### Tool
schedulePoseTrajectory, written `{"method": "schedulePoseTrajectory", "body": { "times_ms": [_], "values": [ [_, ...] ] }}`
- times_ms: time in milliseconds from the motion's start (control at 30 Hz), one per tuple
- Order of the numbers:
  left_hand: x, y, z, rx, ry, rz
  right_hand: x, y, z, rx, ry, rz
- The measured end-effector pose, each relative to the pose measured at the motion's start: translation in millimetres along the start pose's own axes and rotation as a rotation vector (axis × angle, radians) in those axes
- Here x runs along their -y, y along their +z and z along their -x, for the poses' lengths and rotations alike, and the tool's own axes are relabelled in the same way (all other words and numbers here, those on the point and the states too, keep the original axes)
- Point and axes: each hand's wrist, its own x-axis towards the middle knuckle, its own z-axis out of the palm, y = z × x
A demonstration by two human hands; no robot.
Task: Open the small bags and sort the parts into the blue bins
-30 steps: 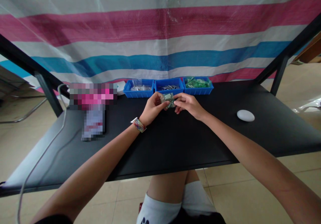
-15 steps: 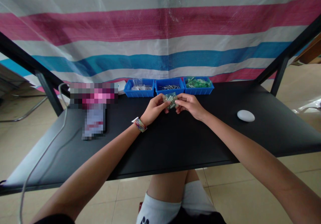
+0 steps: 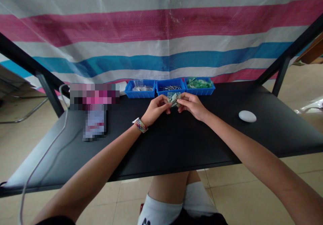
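Observation:
Between my hands is a small clear plastic bag [image 3: 174, 98] with pale, slim pieces inside, too small to name. My left hand [image 3: 158, 108] pinches its left edge between thumb and fingers. At the right edge, my right hand [image 3: 192, 105] grips it the same way. The bag is held up over the black table, just in front of the middle blue bin [image 3: 170, 92], which holds thin metal pieces. To its left, another blue bin [image 3: 140, 94] contains clear plastic bags. Green plastic packets [image 3: 199, 83] lie in the right blue bin [image 3: 200, 91].
A white, rounded mouse-like object [image 3: 247, 116] lies on the black table [image 3: 176, 144] at the right. Pixelated items [image 3: 96, 117] occupy the left side, near a pale cable [image 3: 41, 154]. Black frame posts [image 3: 280, 63] rise at both ends, before a striped sheet [image 3: 161, 26].
The small bag has been turned and flattened a little between my fingers, so its pieces now lie at a different slant. Both hands stay almost in place.

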Motion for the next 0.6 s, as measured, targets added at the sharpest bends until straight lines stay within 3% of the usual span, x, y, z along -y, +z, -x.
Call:
{"method": "schedulePoseTrajectory", "body": {
  "times_ms": [600],
  "values": [
    [-2.8,0.0,1.1,-0.022,0.019,-0.010,1.0,-1.2,0.2,0.030,0.020,0.042]
  ]
}}
